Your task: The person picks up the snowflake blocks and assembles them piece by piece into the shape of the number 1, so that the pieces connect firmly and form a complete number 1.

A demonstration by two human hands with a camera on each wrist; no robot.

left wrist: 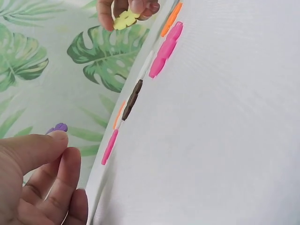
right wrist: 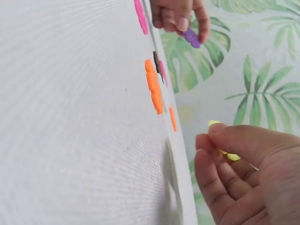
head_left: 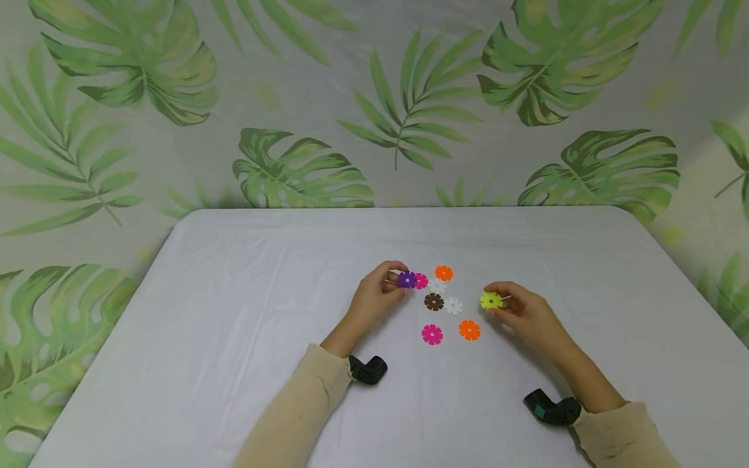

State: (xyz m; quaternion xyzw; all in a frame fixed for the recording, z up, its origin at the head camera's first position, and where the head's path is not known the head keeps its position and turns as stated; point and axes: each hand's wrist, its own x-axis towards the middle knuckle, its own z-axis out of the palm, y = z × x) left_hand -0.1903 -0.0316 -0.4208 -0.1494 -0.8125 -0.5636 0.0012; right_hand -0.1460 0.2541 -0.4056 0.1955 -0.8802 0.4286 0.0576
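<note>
Fingers (left wrist: 70,171) of your left hand (head_left: 374,294): gripping one purple disc (head_left: 403,278) by its edge, presumably to leave slots free. Right hand (head_left: 526,317): one yellow disc (head_left: 486,300), pinched likewise, raised. Between, on the counter (head_left: 234,292): seven loose discs (head_left: 429,302), flat, apparently placed for either hand's reach.

light soft | head view dimmer | wrist views brighter | tablecloth (head_left: 205,312) shadows faint

Apparently 7 loose discs (head_left: 448,308) obstruct low passage; nearer tabletop (head_left: 445,403) leaves room
</note>
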